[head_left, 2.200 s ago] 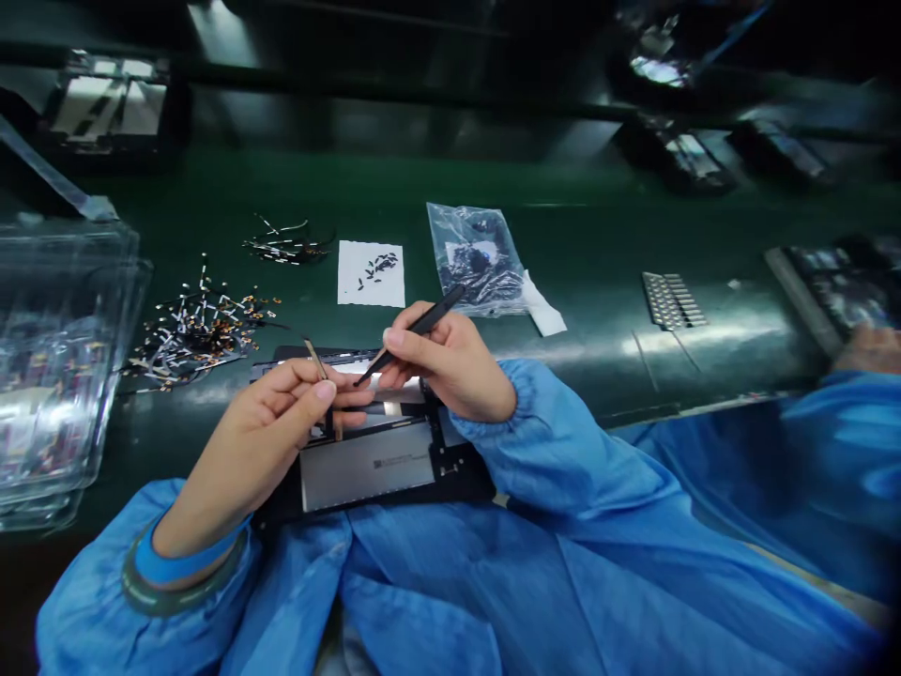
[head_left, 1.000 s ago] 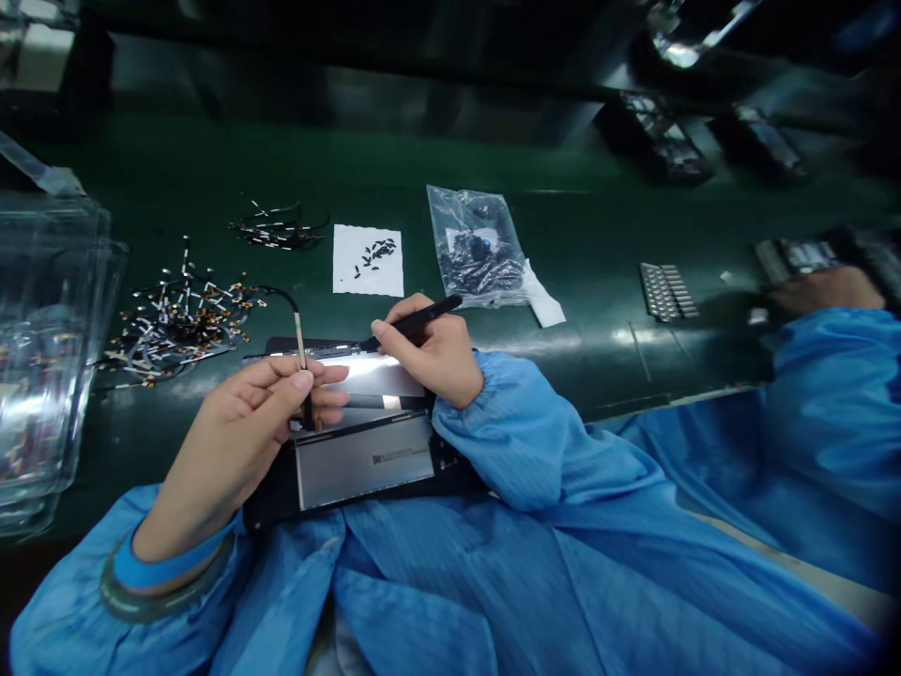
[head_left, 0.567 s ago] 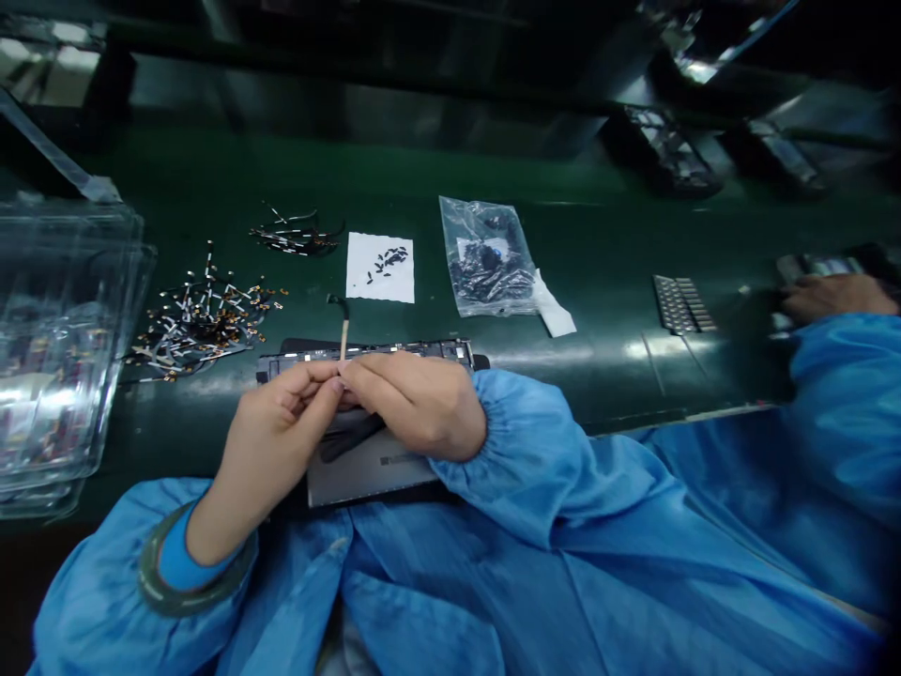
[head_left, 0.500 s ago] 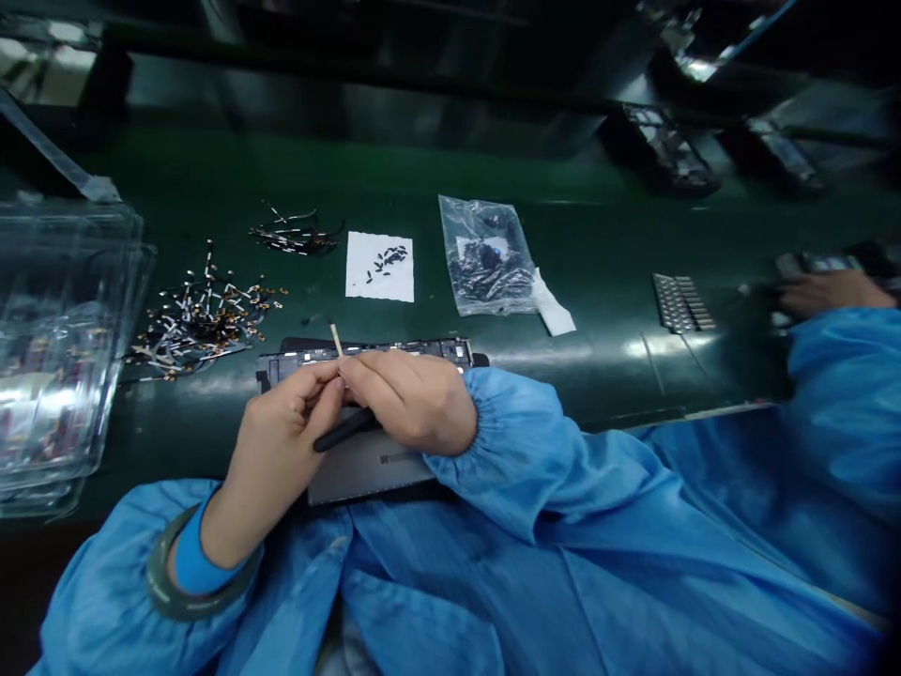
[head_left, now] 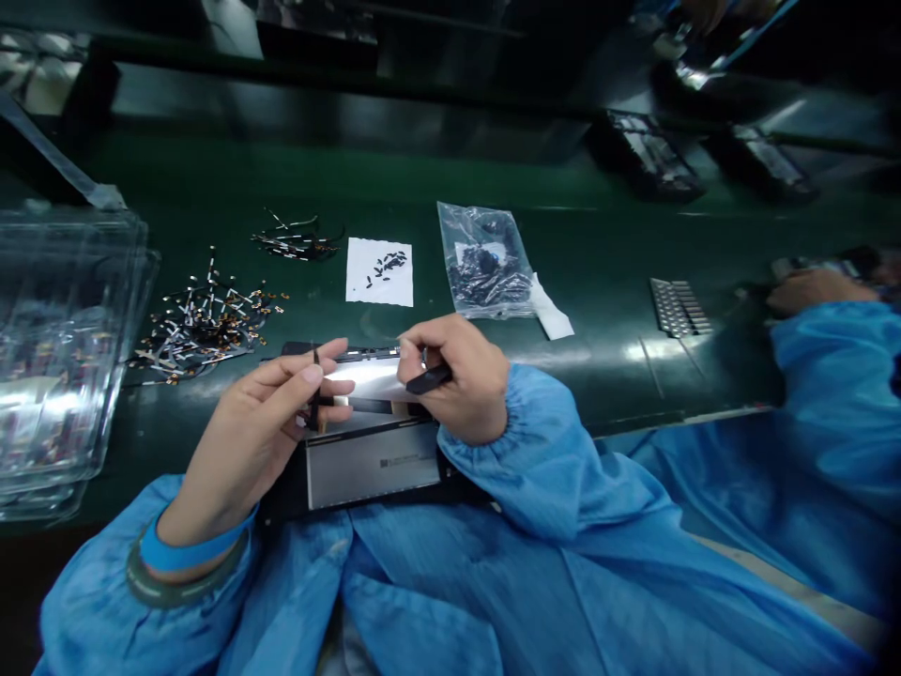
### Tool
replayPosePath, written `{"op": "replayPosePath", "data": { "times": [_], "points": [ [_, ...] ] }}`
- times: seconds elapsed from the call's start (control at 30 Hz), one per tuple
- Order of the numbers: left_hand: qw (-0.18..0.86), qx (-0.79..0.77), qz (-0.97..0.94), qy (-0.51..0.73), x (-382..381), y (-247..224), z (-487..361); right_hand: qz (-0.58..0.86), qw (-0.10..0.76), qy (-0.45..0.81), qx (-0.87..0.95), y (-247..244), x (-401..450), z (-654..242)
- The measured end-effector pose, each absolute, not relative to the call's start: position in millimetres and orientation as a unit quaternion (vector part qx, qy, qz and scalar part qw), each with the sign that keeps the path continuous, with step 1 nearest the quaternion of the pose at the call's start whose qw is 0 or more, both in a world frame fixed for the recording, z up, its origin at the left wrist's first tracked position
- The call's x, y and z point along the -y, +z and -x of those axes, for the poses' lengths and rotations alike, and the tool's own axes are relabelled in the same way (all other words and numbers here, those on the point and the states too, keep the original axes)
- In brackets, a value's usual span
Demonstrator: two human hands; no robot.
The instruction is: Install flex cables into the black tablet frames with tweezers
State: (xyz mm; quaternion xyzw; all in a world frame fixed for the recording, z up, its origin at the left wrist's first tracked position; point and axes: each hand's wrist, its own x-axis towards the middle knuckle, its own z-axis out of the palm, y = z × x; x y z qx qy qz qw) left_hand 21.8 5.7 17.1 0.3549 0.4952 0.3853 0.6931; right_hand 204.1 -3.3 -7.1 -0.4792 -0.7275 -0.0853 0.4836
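In front of me lies an opened electronic device (head_left: 373, 460) with silver panels and a dark frame, partly hidden by my hands. Between the thumb and fingers of my left hand (head_left: 264, 413) is a thin dark flex cable (head_left: 316, 387), held above the device's left part. My right hand (head_left: 457, 380), over the device's right side, is closed around a black tool (head_left: 429, 377); the flat black end sticks out past the fingers, and its kind cannot be made out.
Left of the device are a pile of small flex cables (head_left: 211, 324) and stacked clear plastic trays (head_left: 63, 357). Beyond it lie dark cables (head_left: 299, 237), a white sheet (head_left: 362, 282) with small black pieces, and a plastic bag (head_left: 485, 263). A co-worker's hand (head_left: 820, 291) is at far right.
My hands, together over the device before, have moved apart: the left to the left with the dark flex cable, the right to the right with the black tool. More of the device shows.
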Motion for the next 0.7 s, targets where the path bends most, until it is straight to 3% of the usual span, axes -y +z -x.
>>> {"op": "replayPosePath", "data": {
  "times": [0.2,0.33,0.43,0.53,0.63,0.7],
  "points": [
    [0.723,-0.487,-0.343,0.348,-8.4,21.2,-22.4,0.413,0.462,0.056,0.783,-9.8,3.3,-195.1],
    [0.715,-0.481,-0.394,0.320,-6.1,16.5,-24.8,0.464,0.512,0.271,0.671,4.9,-4.9,-193.3],
    [0.677,-0.488,-0.455,0.311,-2.2,11.2,-25.5,0.473,0.499,0.399,0.606,13.1,-8.3,-187.8],
    [0.504,-0.532,-0.552,0.397,3.5,8.0,-25.2,0.490,0.510,0.330,0.625,12.8,-7.1,-181.8],
    [0.296,-0.537,-0.615,0.495,8.9,7.6,-25.7,0.465,0.524,0.118,0.703,6.8,-3.8,-177.1],
    [0.245,-0.528,-0.628,0.516,10.8,7.6,-27.0,0.434,0.500,0.013,0.749,2.8,-1.6,-174.3]
  ]
}}
